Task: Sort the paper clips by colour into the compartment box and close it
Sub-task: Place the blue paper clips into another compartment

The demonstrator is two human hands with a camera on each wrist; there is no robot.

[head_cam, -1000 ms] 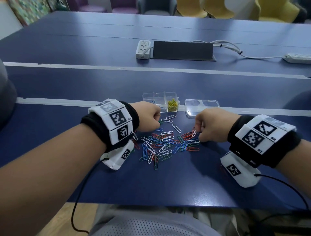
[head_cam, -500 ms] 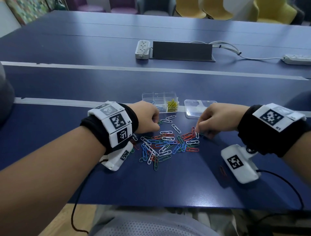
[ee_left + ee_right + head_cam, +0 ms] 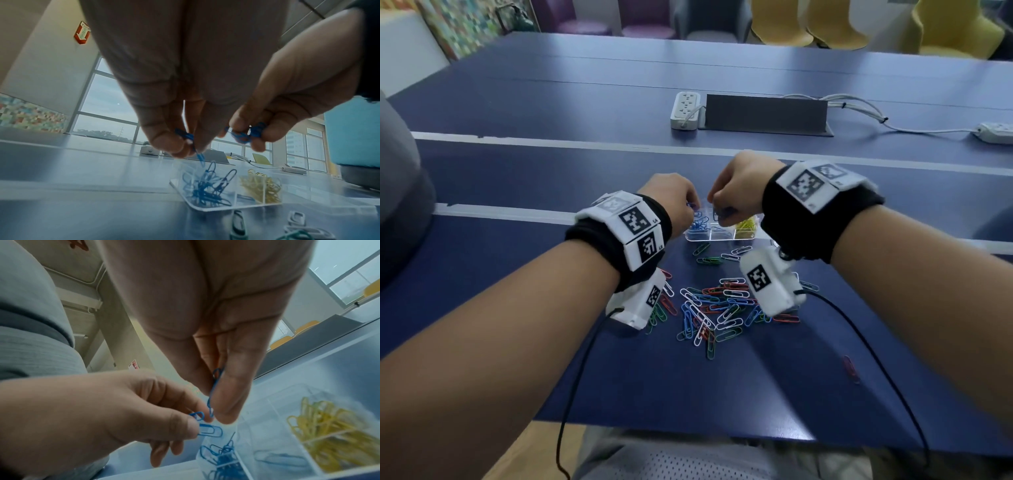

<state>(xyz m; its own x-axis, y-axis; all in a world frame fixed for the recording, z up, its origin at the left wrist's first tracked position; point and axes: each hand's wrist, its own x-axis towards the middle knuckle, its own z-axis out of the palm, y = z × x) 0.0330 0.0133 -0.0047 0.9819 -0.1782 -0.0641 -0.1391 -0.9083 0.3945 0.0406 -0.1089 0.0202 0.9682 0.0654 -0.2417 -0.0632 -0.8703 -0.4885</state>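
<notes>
A clear compartment box (image 3: pixel 717 238) stands beyond the mixed pile of paper clips (image 3: pixel 719 308). Its left compartment holds blue clips (image 3: pixel 205 186) and its right one yellow clips (image 3: pixel 329 426). My left hand (image 3: pixel 690 209) hovers over the blue compartment and pinches blue clips (image 3: pixel 190 139) between thumb and fingertips. Close beside it, my right hand (image 3: pixel 717 209) pinches more blue clips (image 3: pixel 213 386), which dangle above the box. My right wrist hides the lid.
One red clip (image 3: pixel 851 368) lies alone at the right, near the table's front edge. Far back are a white power strip (image 3: pixel 686 109), a dark cable cover (image 3: pixel 765 114) and a second strip (image 3: pixel 996 132) with cables.
Both hands have lifted off the clip pile and moved away from me to above the box, carrying blue clips.
</notes>
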